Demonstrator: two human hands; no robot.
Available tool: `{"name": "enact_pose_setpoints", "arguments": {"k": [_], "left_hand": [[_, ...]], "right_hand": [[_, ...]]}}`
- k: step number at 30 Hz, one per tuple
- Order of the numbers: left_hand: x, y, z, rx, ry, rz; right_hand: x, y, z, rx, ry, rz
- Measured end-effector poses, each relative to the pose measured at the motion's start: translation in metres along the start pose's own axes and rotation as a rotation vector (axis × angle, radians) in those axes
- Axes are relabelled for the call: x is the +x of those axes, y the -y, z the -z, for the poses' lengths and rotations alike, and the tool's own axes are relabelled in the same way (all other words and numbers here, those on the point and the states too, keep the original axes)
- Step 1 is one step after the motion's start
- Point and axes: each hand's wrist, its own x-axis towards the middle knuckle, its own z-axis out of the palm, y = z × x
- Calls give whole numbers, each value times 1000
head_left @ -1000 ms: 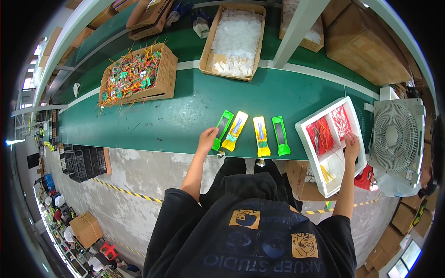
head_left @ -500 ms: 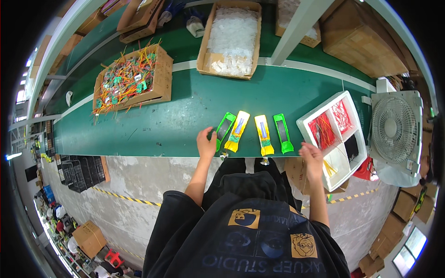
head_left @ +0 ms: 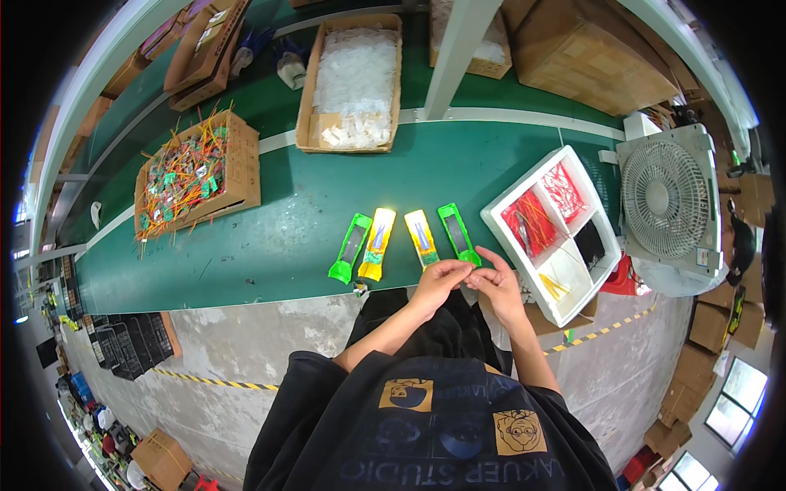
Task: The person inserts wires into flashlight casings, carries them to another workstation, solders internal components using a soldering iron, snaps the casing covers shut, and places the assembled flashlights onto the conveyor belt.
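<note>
Over the near edge of the bench, my left hand (head_left: pixel 438 285) and my right hand (head_left: pixel 498 288) meet with fingertips pinched close together. Whatever sits between them is too small to make out. Just beyond my fingers lie a green plastic casing half (head_left: pixel 460 236) and a yellow casing half (head_left: pixel 420 232) with a small green board inside; my left hand partly covers the yellow one's near end. To their left rest another yellow casing half (head_left: pixel 378 242) and another green casing half (head_left: pixel 353 247). A small shiny part (head_left: pixel 360 288) hangs at the edge below that pair.
At right stands a white foam tray (head_left: pixel 492 214) with red, black and yellow wires in compartments, beside a fan (head_left: pixel 667 188). A cardboard box (head_left: pixel 243 164) of wired boards is at left. A shallow carton (head_left: pixel 305 135) of clear plastic pieces lies behind, near a metal post (head_left: pixel 454 61).
My left hand has left the left green casing and come right to join my right hand, which has moved inward from the foam tray. The whole view has shifted slightly.
</note>
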Motion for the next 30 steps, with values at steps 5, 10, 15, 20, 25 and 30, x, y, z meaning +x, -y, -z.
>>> {"name": "enact_pose_setpoints", "arguments": {"k": [5,10,15,20,25,30], "left_hand": [[5,9,-13,-135,18,58],[13,14,-23,-275,-18,48],[22,15,-29,-285,-60,41],[25,21,-29,-271,-130,21],[26,27,-30,-278,-212,4],[26,25,-34,-277,-267,-24]], "right_hand": [[-5,4,18,32,23,-37],[-10,5,38,42,63,-64],[-11,15,66,-5,36,-78],[8,42,125,-246,-133,27],[69,65,208,-1021,-501,264],[127,53,264,-1181,-433,258]]}}
